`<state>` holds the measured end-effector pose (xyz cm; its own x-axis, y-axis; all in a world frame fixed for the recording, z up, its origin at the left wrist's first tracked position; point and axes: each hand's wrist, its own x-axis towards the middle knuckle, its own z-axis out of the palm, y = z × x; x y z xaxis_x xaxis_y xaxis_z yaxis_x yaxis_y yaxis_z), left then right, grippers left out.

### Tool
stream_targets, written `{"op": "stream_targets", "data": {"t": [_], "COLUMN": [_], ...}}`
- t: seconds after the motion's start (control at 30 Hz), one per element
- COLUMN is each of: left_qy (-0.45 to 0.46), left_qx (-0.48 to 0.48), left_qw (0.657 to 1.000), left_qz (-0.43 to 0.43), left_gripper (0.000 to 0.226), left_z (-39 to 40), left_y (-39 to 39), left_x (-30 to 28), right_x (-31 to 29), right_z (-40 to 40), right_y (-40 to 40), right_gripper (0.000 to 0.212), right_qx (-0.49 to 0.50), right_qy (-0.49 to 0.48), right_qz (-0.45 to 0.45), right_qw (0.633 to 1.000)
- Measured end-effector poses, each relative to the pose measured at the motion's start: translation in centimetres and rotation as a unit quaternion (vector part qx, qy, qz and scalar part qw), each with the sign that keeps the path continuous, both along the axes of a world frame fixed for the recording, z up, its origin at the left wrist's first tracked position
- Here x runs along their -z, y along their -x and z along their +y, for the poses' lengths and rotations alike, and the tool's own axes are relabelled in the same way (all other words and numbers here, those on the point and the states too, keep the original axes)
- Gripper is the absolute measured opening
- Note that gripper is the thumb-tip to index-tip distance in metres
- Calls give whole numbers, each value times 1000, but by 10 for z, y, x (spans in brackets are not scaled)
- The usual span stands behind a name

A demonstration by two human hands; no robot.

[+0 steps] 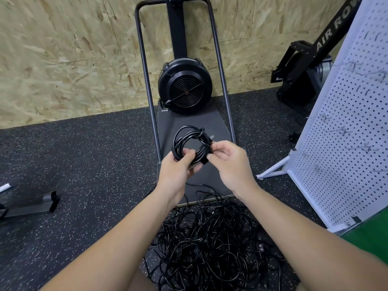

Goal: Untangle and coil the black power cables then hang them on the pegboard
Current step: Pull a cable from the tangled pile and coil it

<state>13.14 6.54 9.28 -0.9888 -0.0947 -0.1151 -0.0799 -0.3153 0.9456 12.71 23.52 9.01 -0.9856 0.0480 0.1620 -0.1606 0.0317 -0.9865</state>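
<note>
Tangled black power cables (210,244) lie heaped on the speckled rubber floor (84,164) at the bottom of the view, between the two forearms, part of the heap overlapping the near edge of the grey base plate (189,122). Above the heap, both hands hold a coiled black cable (190,141) in the air over that plate. Left hand (178,171): fingers curled round the lower part of the coil, thumb across the strands. Right hand (231,164): thumb and forefinger pinching the coil's right side, where a black wrap binds the strands; a plug end projects just above the fingers. Behind the coil, a black fan-wheel exercise machine (184,87) stands on the plate inside a grey tubular frame, against an oriented-strand-board wall (63,59). At right, a white pegboard (346,133) on a white stand carries several bare wire hooks (367,148), well apart from the coil. Beyond it leans a black rower lettered "AIR ROW" (327,38).
</note>
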Motion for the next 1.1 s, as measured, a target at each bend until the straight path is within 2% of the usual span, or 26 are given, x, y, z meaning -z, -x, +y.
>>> {"op": "stream_targets", "data": {"t": [0.1, 0.2, 0.27, 0.37, 0.43, 0.57, 0.67, 0.73, 0.8, 0.93, 1.0, 1.1], "left_qy": [32, 52, 61, 60, 45, 59, 7, -37, -41, -78, -98, -122], "left_qx": [-13, -32, -32, -24, -21, 7, 41, 74, 117, 189, 211, 221], "left_qw": [999, 998, 998, 998, 998, 997, 998, 996, 991, 976, 968, 960], "left_qz": [-9, -18, -13, -13, -39, -49, -46, -46, -52, -79, -98, -121], "left_gripper": [9, 7, 10, 6, 2, 21, 29, 27, 18, 40, 37, 20], "left_z": [3, 11, 16, 20, 22, 13, 8, 5, 1, -14, -20, -24], "left_y": [-4, -9, -10, -12, -12, -1, 4, 5, 6, 10, 10, 12], "left_x": [-1, 2, 5, 5, 4, 3, -1, -3, -3, -1, -1, -5], "right_x": [-1, -4, -3, -4, -6, -7, -9, -10, -8, -2, -4, -6], "right_z": [-2, -5, -5, -1, 3, 5, 7, 10, 15, 19, 18, 16], "right_y": [-3, -6, -6, 0, 2, 6, 10, 13, 17, 20, 19, 19], "right_gripper": [38, 60, 67, 42, 35, 30, 28, 31, 30, 24, 24, 28], "right_qx": [9, -32, -38, -11, -19, -33, -68, -93, -114, -146, -155, -173], "right_qy": [14, 26, 6, -14, -24, 9, 45, 58, 57, 48, 61, 106], "right_qz": [-1, -37, -35, -3, 8, -23, -45, -54, -68, -96, -99, -110], "right_qw": [1000, 998, 999, 1000, 999, 999, 996, 992, 989, 983, 981, 973]}}
